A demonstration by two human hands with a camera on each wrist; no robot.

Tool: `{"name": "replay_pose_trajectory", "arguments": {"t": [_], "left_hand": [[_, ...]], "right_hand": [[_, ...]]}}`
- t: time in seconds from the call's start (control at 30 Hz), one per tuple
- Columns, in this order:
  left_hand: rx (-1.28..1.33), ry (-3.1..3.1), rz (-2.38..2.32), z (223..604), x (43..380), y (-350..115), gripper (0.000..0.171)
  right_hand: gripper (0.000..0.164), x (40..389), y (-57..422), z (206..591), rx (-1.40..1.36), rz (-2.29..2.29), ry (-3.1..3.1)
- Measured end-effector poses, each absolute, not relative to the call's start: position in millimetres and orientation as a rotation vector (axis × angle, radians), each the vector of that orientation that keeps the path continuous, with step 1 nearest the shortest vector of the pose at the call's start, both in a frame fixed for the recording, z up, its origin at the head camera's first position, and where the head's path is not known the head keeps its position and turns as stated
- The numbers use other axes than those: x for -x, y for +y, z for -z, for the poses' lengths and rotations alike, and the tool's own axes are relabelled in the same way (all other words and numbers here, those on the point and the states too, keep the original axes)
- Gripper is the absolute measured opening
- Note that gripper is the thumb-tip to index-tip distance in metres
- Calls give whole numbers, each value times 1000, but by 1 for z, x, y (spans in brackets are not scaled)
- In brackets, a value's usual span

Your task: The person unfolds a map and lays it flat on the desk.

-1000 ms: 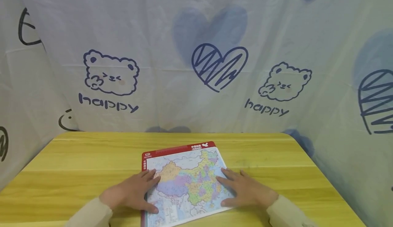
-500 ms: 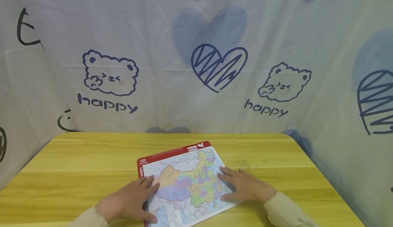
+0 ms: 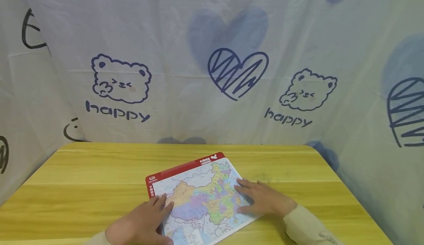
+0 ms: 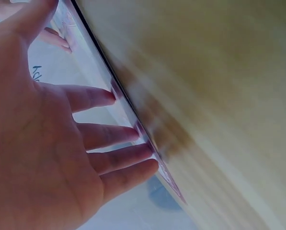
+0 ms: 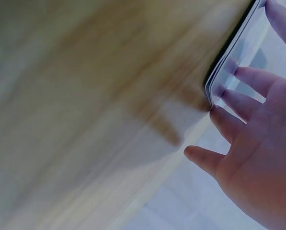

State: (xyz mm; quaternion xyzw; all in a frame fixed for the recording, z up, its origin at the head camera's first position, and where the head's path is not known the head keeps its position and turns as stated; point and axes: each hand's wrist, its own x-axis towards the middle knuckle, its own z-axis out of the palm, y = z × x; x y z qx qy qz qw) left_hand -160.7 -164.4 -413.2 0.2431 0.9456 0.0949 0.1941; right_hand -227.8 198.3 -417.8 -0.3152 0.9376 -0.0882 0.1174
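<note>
A flat map board point(image 3: 198, 197) with a red top border and pastel-coloured regions lies tilted on the table, its left corner nearer than its right one. My left hand point(image 3: 139, 221) rests with spread fingers on its left edge, the thumb toward the near side. On the opposite edge my right hand point(image 3: 266, 200) touches the board with outstretched fingertips. The left wrist view shows straight fingers point(image 4: 107, 136) along the board's dark thin edge. In the right wrist view the board's layered corner point(image 5: 214, 88) meets the fingertips, while the little finger sits off it. The nearest corner is cut off by the frame.
The yellow wood-grain table point(image 3: 92, 178) has rounded far corners. Behind it and at both sides hangs a pale cloth point(image 3: 179, 101) printed with hearts, bear faces and "happy".
The board has turned anticlockwise, its left side coming nearer to me and its top shifting left. My left hand has moved nearer with it, while my right hand has stayed almost in place.
</note>
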Motion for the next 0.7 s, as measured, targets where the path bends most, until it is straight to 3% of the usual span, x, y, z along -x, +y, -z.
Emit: {"name": "replay_pose_trajectory", "arguments": {"t": [0.33,0.7], "left_hand": [[-693,2697,-388,405,162,-169,92],[-850,2736,-721,389,201,-198,94]], "right_hand": [[68,221,194,415,968,228,2761],[61,192,183,410,1092,260,2880]]}}
